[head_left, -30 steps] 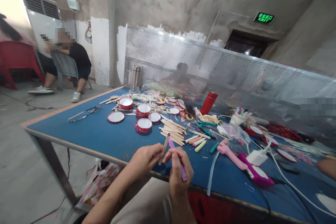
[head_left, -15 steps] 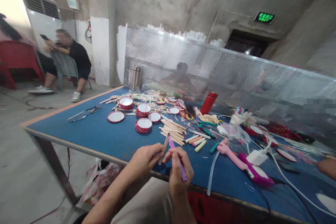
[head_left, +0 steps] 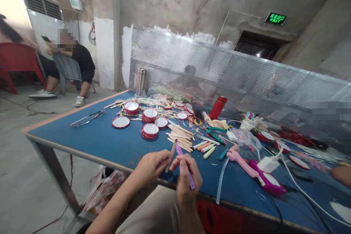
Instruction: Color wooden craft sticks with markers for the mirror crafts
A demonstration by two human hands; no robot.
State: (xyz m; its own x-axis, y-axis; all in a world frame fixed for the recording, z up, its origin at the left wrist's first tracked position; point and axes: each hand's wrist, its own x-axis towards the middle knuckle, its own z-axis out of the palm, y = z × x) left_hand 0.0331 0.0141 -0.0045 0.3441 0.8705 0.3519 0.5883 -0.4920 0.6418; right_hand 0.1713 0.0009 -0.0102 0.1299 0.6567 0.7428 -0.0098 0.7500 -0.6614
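My left hand (head_left: 152, 167) pinches a flat wooden craft stick (head_left: 172, 151) that points up and away from me. My right hand (head_left: 187, 181) is closed round a purple marker (head_left: 181, 153), whose tip touches the stick near its upper end. Both hands hover over the near edge of the blue table (head_left: 109, 146). Just beyond them lies a loose pile of wooden sticks (head_left: 181, 136), and several coloured markers (head_left: 207, 148) lie to its right.
Small red-rimmed toy drums (head_left: 150, 130) sit mid-table, metal tongs (head_left: 87, 118) to the left. A pink glue gun (head_left: 241, 162), white charger (head_left: 270, 163) and cables lie right. A red bottle (head_left: 218, 107) and steel flask (head_left: 141, 81) stand by a perforated metal screen (head_left: 219, 69). A person sits at far left.
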